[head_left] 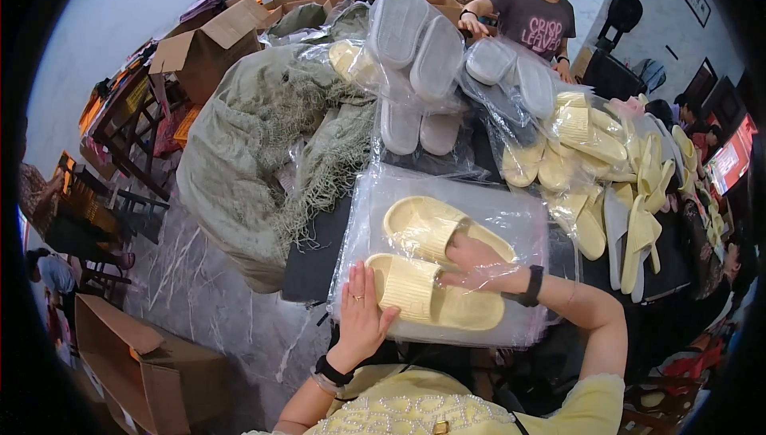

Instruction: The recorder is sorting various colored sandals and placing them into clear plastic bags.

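Note:
Two pale yellow slippers [423,255] lie side by side inside a clear plastic bag [511,216] on a dark table. My right hand [479,266] is inside the bag, fingers spread on the slippers between the pair. My left hand [363,311] lies flat on the outside of the bag at its left edge, against the nearer slipper, wearing a ring. Both wrists carry black bands.
Bagged grey slippers [415,52] and bagged yellow slippers [578,132] are piled behind. A green net sack [255,148] sits to the left. Cardboard boxes [144,371] stand on the floor at lower left. A person in a grey shirt [531,16] works across the table.

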Motion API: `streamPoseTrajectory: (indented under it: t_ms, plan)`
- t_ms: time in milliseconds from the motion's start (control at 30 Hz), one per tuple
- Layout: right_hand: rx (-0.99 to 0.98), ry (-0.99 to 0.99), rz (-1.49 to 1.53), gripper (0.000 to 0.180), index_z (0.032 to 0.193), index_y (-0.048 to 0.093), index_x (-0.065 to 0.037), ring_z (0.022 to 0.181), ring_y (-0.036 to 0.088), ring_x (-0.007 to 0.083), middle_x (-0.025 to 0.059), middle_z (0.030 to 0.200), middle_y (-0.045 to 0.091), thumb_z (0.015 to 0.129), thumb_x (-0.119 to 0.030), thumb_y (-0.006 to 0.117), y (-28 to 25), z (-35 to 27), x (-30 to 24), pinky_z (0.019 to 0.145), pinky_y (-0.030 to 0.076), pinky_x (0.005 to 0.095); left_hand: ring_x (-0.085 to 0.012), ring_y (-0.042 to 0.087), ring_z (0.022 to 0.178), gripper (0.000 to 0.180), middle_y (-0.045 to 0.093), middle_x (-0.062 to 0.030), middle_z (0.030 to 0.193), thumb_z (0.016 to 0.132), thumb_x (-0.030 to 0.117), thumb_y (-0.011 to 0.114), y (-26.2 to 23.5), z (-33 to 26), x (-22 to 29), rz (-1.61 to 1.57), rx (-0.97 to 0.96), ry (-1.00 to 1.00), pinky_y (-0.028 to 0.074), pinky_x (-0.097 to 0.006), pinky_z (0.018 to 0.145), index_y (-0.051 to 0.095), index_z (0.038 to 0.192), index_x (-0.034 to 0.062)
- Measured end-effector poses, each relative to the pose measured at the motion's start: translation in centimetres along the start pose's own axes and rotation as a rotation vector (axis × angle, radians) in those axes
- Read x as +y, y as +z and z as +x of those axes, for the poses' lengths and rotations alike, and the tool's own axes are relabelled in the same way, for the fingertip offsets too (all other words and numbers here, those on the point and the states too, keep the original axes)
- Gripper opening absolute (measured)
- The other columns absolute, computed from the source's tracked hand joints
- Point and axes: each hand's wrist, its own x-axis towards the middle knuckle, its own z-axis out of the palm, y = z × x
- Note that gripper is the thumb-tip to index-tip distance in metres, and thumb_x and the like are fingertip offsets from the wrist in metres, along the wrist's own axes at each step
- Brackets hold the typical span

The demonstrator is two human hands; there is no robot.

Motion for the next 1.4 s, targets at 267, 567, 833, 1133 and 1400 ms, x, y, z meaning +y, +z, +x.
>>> streamPoseTrajectory:
  t_ms: [267,567,833,1133,1400]
  plan:
    - [0.022,0.252,-0.005,0.022,0.083,0.058,0.001,0.079,0.056,0.0357,0.0183,0.084,0.056,0.078,-0.019,0.060,-0.4,-2.7,2.1,0.071,0.046,0.0432,-0.0417,0.014,0.138,0.088,0.015,-0.0294,0.147,0.084,0.050,0.057,0.4,0.2,0.8,0.109,0.001,-0.035,0.015,-0.050,0.109,0.021,0.141,-0.0064]
    - [0.462,0.684,-0.171,0.019,0.085,0.062,0.002,0.082,0.057,0.0395,0.0209,0.090,0.061,0.075,-0.014,0.060,-6.0,-18.2,4.0,0.071,0.046,0.0436,-0.0434,0.014,0.138,0.083,0.015,-0.0307,0.147,0.079,0.057,0.059,-0.1,0.8,1.9,0.191,-0.038,-0.068,0.016,-0.052,0.108,0.035,0.140,0.0050]
    - [0.894,0.854,-0.154,0.021,0.100,0.064,0.002,0.089,0.063,0.0236,0.0135,0.096,0.067,0.081,-0.004,0.058,-14.5,-20.0,-3.9,0.077,0.047,0.0332,-0.0416,0.020,0.136,0.071,0.021,-0.0268,0.147,0.084,0.042,0.061,0.4,1.0,1.6,0.157,-0.015,0.031,0.019,-0.053,0.108,0.037,0.137,0.0030]
    - [0.014,0.113,0.020,0.028,0.100,0.062,0.000,0.079,0.061,0.0375,0.0183,0.100,0.059,0.074,-0.008,0.054,-2.8,-1.0,-6.6,0.071,0.050,0.0445,-0.0337,0.026,0.136,0.057,0.036,-0.0161,0.142,0.084,0.036,0.057,3.1,-0.3,0.1,-0.327,-0.067,0.120,0.018,-0.055,0.108,0.045,0.135,0.0159]
    - [0.170,0.263,0.017,0.021,0.089,0.060,0.002,0.081,0.059,0.0392,0.0191,0.097,0.058,0.077,-0.013,0.053,0.0,3.3,0.7,0.073,0.048,0.0470,-0.0341,0.029,0.134,0.081,0.037,-0.0182,0.141,0.078,0.060,0.056,1.5,0.1,2.1,0.290,-0.012,0.150,0.020,-0.052,0.107,0.043,0.134,0.0039]
